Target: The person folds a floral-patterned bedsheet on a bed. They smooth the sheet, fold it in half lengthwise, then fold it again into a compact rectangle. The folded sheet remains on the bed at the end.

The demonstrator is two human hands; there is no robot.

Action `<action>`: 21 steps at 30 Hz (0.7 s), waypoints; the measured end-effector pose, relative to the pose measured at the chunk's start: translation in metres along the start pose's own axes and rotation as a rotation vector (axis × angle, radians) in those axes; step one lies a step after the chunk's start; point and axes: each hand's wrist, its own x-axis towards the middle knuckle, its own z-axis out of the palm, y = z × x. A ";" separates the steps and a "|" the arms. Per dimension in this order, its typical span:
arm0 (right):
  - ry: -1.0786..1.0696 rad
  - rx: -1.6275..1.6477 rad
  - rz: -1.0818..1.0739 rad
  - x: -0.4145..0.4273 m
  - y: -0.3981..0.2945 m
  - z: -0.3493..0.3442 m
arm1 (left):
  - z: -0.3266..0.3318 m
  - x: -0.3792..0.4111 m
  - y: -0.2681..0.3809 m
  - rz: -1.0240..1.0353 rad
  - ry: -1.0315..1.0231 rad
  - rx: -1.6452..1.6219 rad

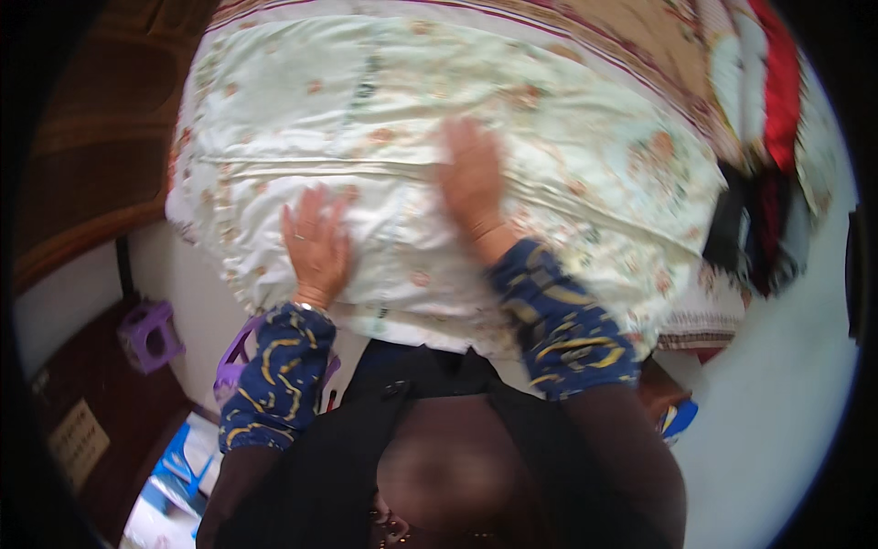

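A pale, flower-printed cloth (439,219), perhaps a quilt cover, lies spread over the bed before me. Two long folded edges meet across its middle. My left hand (317,240) rests flat on the near part of the cloth, fingers spread, with a ring on one finger. Farther in, my right hand (472,175) is over the fold line and blurred by motion; whether it presses on the cloth is unclear. Neither hand grips anything. Blue patterned sleeve covers (278,370) reach both of my wrists.
A brown patterned bedspread (638,55) shows beyond the cloth. Red fabric (780,89) and dark garments (758,226) hang at the right corner. A carved wooden headboard (103,137) stands left. Below it, a purple plastic stool (149,336) sits on a dark wooden surface (130,412).
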 end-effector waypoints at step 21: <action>0.619 0.301 1.758 -0.385 0.049 -0.189 | 0.049 -0.158 0.007 -0.839 0.371 0.025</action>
